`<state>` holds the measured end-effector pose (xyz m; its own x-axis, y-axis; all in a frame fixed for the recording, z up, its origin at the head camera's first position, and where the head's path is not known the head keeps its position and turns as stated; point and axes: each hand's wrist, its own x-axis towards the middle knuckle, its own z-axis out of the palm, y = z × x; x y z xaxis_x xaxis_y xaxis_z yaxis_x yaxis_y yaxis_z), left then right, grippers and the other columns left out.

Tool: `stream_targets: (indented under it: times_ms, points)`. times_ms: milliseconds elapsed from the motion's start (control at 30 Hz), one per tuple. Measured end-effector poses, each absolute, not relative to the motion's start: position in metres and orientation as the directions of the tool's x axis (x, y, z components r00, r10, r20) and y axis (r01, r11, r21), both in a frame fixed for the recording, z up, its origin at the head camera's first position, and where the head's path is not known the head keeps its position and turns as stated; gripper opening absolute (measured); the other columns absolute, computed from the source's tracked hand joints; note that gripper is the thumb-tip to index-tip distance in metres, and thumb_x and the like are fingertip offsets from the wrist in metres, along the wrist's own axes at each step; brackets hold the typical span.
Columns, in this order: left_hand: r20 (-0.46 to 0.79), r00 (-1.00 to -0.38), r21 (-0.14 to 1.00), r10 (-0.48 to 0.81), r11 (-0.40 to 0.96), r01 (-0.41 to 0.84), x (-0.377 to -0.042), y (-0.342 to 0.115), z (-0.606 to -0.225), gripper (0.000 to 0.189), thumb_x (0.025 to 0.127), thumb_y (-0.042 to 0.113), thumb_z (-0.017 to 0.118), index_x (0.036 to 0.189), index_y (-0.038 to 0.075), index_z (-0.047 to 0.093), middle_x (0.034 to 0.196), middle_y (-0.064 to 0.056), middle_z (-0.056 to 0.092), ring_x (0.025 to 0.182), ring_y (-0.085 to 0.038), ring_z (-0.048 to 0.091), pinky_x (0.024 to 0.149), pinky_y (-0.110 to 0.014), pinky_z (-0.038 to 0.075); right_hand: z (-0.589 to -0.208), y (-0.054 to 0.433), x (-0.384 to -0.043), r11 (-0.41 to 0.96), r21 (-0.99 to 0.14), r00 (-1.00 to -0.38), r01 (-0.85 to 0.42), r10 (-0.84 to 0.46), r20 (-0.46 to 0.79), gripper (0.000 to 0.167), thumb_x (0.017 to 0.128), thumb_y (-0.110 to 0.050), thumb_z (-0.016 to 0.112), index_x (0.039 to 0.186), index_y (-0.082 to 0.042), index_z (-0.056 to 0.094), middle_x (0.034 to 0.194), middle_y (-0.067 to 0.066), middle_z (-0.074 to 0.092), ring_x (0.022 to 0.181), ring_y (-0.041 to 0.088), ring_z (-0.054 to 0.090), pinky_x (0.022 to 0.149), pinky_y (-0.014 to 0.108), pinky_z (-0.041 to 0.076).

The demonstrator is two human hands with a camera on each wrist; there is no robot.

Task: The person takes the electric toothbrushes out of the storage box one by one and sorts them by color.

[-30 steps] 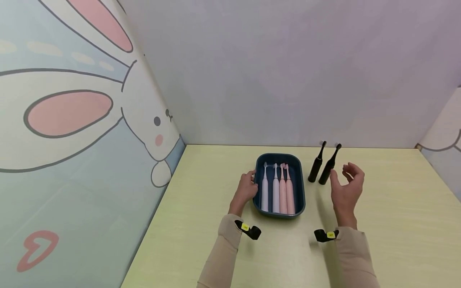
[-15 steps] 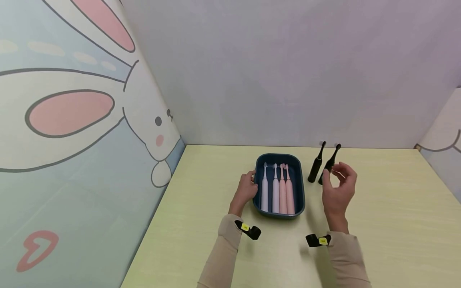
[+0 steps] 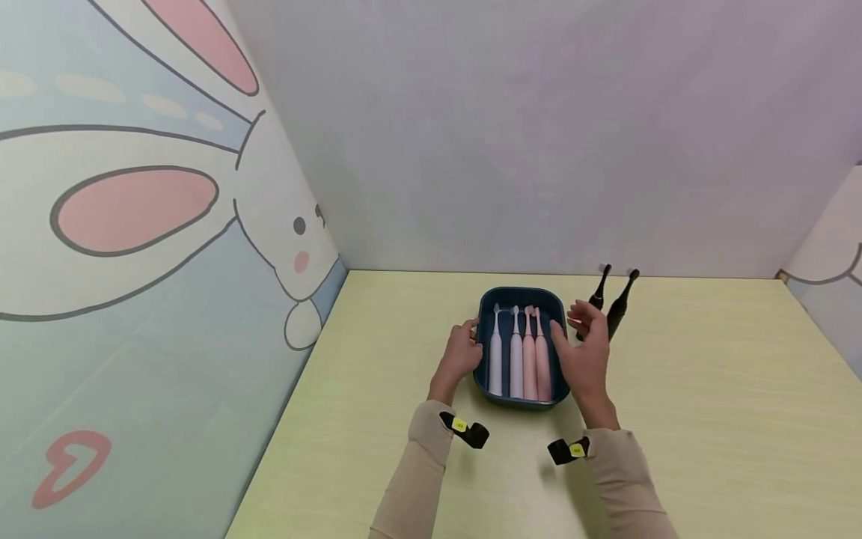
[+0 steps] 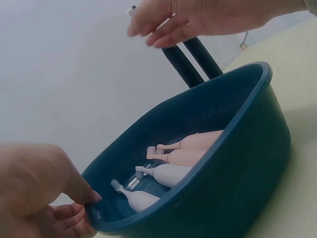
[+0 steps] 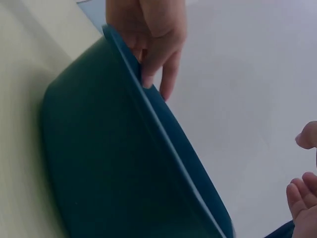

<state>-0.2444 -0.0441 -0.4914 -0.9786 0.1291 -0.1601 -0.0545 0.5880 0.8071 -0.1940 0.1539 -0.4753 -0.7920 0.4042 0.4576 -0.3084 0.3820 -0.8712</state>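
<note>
My left hand (image 3: 461, 352) grips the left rim of a dark blue plastic bin (image 3: 520, 404), thumb inside the wall and fingers outside, as the left wrist view shows. Side by side in the bin lie a white electric toothbrush (image 3: 495, 363), a pale lavender one and two pink electric toothbrushes (image 3: 542, 367). My right hand (image 3: 586, 359) is at the right rim, thumb spread from the fingers, holding nothing; whether it touches the rim I cannot tell. Behind it, partly hidden, are two black electric toothbrushes (image 3: 617, 305) on the table.
The pale yellow table (image 3: 727, 389) runs back to a plain greyish wall (image 3: 539, 150). A wall with a painted rabbit (image 3: 269, 239) stands on the left. Each wrist carries a small black camera (image 3: 474, 434).
My right hand has moved left from beside the black toothbrushes to the bin's right rim. Left hand, bin and toothbrushes have stayed in place.
</note>
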Motion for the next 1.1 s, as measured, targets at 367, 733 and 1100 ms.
stream_targets:
  times_ms: [367,733,1100]
  points:
    - [-0.152,-0.979,0.815,0.134,0.578,-0.047,-0.244,-0.045,-0.492,0.052,0.092,0.003,0.052,0.143,0.009,0.043,0.108,-0.012,0.048,0.085,-0.019,0.048,0.075,-0.031,0.043,-0.483,0.134,-0.2,0.372,-0.903,-0.907,-0.215,0.267,0.326,0.063,0.084,-0.003,0.07,0.137,0.004,0.038,0.125,0.023,0.047,0.113,0.035,0.052,0.099,0.047,0.042]
    - [-0.132,-0.981,0.822,0.145,0.569,-0.027,-0.244,-0.045,-0.491,0.051,0.091,0.001,0.052,0.141,0.006,0.045,0.106,-0.012,0.048,0.082,-0.018,0.048,0.072,-0.029,0.043,-0.489,0.124,-0.207,0.377,-0.916,-0.951,-0.136,0.209,0.227,0.064,0.085,-0.007,0.069,0.138,0.003,0.035,0.13,0.025,0.044,0.112,0.038,0.051,0.097,0.05,0.043]
    - [-0.122,-0.982,0.818,0.146,0.575,-0.016,-0.244,-0.045,-0.49,0.051,0.09,0.0,0.054,0.14,0.005,0.046,0.104,-0.012,0.049,0.081,-0.017,0.049,0.072,-0.029,0.043,-0.493,0.111,-0.212,0.399,-0.914,-0.987,-0.07,0.104,0.121,0.072,0.086,-0.005,0.067,0.145,0.002,0.026,0.136,0.025,0.039,0.116,0.036,0.049,0.099,0.048,0.043]
